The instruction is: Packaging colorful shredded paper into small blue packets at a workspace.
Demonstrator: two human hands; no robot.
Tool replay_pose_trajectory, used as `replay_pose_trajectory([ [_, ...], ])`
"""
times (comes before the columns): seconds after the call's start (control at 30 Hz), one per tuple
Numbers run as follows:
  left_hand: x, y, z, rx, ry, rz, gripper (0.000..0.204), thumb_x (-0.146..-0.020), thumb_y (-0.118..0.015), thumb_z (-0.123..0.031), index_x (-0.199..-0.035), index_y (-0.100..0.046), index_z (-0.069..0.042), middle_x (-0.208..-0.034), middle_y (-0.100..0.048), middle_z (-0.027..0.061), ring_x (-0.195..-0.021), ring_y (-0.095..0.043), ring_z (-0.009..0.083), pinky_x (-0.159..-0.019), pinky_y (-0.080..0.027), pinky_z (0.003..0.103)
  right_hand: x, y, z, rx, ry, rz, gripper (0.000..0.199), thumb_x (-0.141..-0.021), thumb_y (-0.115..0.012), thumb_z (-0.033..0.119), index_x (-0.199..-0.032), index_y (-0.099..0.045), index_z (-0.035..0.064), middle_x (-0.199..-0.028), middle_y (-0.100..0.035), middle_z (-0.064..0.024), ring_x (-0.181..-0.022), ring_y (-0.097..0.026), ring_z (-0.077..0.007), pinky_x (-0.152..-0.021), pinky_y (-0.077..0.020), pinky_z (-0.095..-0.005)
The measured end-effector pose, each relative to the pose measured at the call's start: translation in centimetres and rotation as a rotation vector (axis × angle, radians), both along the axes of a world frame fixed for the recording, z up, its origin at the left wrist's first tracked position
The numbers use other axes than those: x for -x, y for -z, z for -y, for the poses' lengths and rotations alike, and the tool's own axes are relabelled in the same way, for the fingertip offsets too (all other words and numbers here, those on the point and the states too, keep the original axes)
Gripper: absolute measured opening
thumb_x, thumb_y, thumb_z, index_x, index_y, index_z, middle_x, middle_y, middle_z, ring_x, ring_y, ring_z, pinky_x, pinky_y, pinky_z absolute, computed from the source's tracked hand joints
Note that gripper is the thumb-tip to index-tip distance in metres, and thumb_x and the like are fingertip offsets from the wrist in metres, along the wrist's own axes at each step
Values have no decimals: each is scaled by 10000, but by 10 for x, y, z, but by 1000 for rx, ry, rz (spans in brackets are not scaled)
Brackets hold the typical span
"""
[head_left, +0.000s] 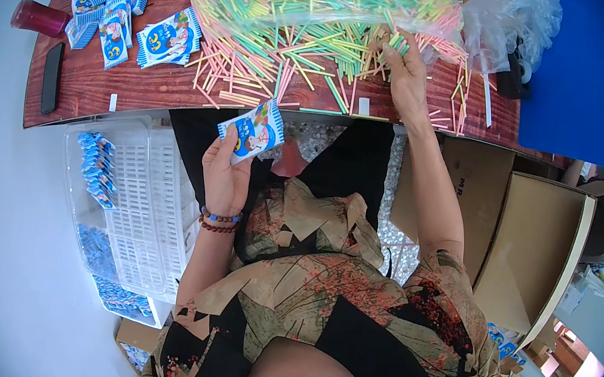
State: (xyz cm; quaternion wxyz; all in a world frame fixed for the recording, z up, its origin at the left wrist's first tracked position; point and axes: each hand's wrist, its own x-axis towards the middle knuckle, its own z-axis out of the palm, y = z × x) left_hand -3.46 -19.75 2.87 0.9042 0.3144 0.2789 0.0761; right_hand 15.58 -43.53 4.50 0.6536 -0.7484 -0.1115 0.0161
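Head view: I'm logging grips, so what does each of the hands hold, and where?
The left hand holds a blue-and-white sachet by its lower edge. The right hand reaches into the coloured straws; whether it grips any cannot be told.

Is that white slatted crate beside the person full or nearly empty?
Nearly empty. The white crate shows bare slatted floor over most of it, with only one row of blue packets along its left side.
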Motion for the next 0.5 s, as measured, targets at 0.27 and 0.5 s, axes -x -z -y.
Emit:
replay_pose_trajectory([
  [0.27,-2,-2,2,-14,-9,-8,180,-956,-564,-147,-988,-636,15,-1014,-677,97,-926,-653,149,-854,-523,304,9,4,5,247,15,125,177,-967,-519,72,-1138,-517,25,-1073,-640,-46,-1025,-565,-113,-943,-413,-263],
  [0.5,0,3,3,-1,-1,-3,169,-958,-560,-142,-949,-639,7,-999,-679,94,-912,-653,147,-841,-513,291,7,10,6,159,37,174,142,-976,-513,94,-1105,-518,34,-1043,-659,-65,-992,-568,-106,-919,-427,-267],
])
